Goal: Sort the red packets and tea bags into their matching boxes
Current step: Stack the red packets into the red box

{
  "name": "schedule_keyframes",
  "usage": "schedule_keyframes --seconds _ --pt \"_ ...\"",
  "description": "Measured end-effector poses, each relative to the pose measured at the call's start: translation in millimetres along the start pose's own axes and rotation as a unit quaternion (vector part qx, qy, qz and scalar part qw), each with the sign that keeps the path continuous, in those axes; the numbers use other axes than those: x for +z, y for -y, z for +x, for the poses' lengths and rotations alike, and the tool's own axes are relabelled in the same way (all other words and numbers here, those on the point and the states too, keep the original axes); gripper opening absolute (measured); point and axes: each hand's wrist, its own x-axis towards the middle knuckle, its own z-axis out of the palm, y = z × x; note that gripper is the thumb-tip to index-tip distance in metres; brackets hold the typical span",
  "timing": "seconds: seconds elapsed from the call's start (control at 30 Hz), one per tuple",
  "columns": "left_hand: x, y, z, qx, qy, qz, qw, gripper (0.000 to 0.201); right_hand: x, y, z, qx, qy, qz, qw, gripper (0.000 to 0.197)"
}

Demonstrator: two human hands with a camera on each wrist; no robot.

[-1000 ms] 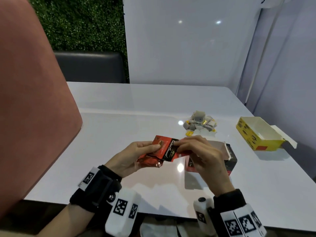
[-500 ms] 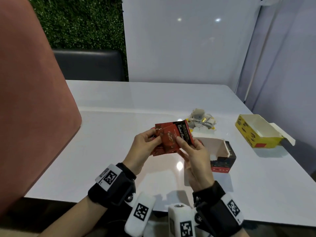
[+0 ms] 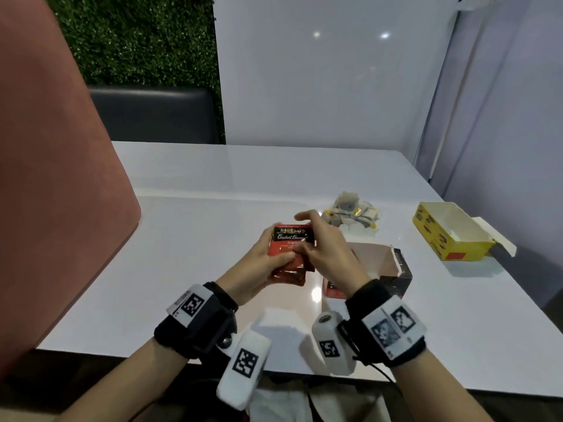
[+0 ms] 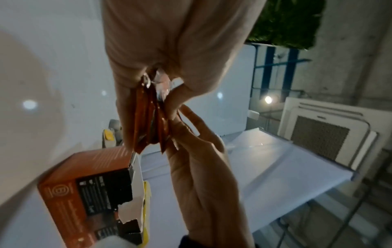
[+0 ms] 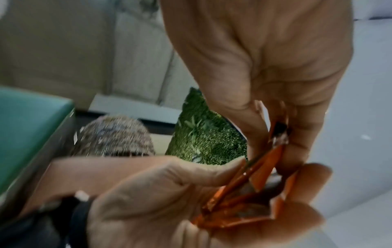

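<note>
White glossy table (image 3: 189, 239) is set before a grey wall | a stack of red packets (image 3: 289, 254) is clasped above it by the left hand (image 3: 259, 266) and pinched at its edge by the right hand (image 3: 329, 254) | an open red box (image 3: 393, 269) lies just right | tea bags (image 3: 353, 213) are piled beyond | a yellow box (image 3: 447, 236) stands far right

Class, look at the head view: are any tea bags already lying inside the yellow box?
No: the yellow box shows only its bare white inside, and the tea bags lie heaped on the table apart from it.
</note>
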Motion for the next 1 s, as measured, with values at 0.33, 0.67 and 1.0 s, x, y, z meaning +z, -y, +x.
schedule_keyframes --seconds 0.33,0.67,1.0 --pt "-1 -3 7 -0.029 -0.014 -0.027 0.999 0.039 -5 -3 -5 -0.061 0.203 -0.166 0.963 0.1" --pt "5 -3 11 -0.033 0.012 0.005 0.999 0.048 4 -10 -7 -0.066 0.14 -0.254 0.955 0.104" --pt "35 -19 36 0.12 0.062 0.327 0.935 0.092 -80 -11 16 -0.061 0.062 -0.282 0.956 0.028"
